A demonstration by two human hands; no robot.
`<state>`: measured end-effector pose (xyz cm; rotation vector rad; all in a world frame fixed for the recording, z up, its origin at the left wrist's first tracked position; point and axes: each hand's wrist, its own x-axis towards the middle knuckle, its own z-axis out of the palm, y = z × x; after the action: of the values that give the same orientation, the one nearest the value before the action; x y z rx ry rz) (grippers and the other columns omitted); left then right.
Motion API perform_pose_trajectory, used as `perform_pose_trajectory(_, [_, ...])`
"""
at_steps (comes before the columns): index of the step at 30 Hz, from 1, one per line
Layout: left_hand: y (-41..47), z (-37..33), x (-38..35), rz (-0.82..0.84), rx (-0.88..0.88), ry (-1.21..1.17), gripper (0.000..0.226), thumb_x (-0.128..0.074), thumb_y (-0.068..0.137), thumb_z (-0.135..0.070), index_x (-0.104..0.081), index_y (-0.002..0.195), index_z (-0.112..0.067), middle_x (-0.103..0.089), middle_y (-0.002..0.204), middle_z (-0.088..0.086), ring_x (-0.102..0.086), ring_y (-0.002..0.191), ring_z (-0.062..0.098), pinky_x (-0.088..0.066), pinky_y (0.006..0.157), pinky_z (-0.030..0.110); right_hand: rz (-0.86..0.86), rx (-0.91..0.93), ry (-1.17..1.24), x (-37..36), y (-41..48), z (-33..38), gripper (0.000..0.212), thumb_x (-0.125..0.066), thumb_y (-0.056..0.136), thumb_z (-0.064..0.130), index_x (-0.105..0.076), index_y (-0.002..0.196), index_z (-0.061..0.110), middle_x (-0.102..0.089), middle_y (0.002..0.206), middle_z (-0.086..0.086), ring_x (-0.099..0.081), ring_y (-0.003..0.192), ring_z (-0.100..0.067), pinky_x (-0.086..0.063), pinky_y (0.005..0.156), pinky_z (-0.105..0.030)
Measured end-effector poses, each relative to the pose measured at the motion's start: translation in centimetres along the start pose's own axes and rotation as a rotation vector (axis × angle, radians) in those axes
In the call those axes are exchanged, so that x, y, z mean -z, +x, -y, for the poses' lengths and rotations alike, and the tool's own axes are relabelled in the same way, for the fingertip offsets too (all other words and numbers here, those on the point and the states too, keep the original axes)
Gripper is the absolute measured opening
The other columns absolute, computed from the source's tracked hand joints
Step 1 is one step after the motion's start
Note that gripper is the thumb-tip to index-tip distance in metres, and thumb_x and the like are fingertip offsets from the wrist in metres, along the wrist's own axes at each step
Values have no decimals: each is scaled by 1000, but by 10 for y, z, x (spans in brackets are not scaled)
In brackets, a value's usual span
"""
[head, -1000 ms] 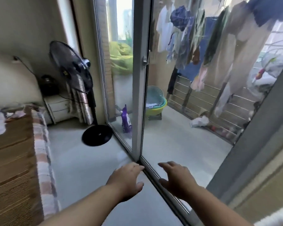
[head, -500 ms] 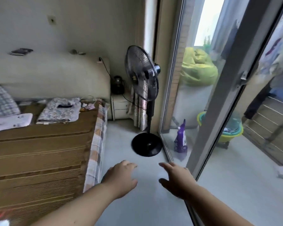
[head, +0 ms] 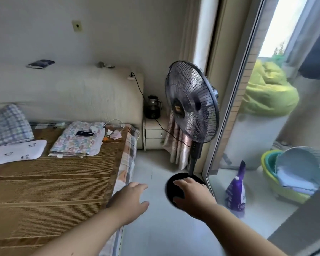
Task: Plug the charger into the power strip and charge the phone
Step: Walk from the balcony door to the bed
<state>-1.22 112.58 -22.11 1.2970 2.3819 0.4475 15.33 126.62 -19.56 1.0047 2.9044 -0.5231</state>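
View swung from the balcony glass toward the bed since a second ago, bringing the task's objects into sight. The dark, flat phone (head: 85,133) lies on a folded floral cloth (head: 76,143) at the bed's head, a white cable (head: 115,121) curling just beside it; no power strip can be made out. Left hand (head: 128,201) and right hand (head: 193,197) — both empty, fingers spread — hover over the floor, well apart from the phone. The approach remains — nothing is plugged yet.
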Motion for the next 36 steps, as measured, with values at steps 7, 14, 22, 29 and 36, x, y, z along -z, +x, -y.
perform_pose_trajectory(7, [151, 23, 48, -67, 146, -66, 63, -50, 77, -42, -40, 138, -28, -39, 145, -3, -45, 127, 17, -40, 105, 34, 100, 118, -24, 27, 185, -11, 56, -54, 85, 42, -36, 137, 33, -45, 140, 2, -48, 124, -24, -35, 107, -42])
perform_pose_trajectory(14, [269, 43, 103, -178, 243, -146, 56, -56, 81, -33, -44, 136, -26, -42, 144, 1, -46, 127, 20, -41, 103, 30, 156, 239, -79, 59, 348, 7, 56, -54, 85, 43, -36, 137, 32, -46, 140, -2, -48, 124, -27, -36, 107, -43])
perform_pose_trajectory(22, [406, 131, 156, -195, 276, -155, 56, -57, 85, -33, -42, 138, -24, -43, 143, 2, -49, 124, 20, -42, 103, 30, 173, 311, -93, 52, 529, 51, 52, -56, 85, 44, -42, 133, 31, -45, 143, 0, -50, 123, -25, -41, 106, -40])
perform_pose_trajectory(29, [510, 225, 237, -227, 306, -124, 55, -55, 86, -37, -39, 138, -33, -42, 144, -3, -49, 125, 17, -44, 100, 30, 213, 331, -97, 52, 687, 118, 50, -56, 83, 43, -46, 131, 31, -49, 140, -1, -56, 117, -25, -45, 102, -37])
perform_pose_trajectory(36, [572, 304, 274, -230, 449, -148, 59, -50, 87, -42, -34, 141, -27, -36, 149, -1, -45, 129, 19, -42, 102, 35, 283, 441, -152, 41, 813, 177, 51, -55, 82, 43, -45, 131, 34, -50, 139, -1, -55, 118, -23, -46, 99, -35])
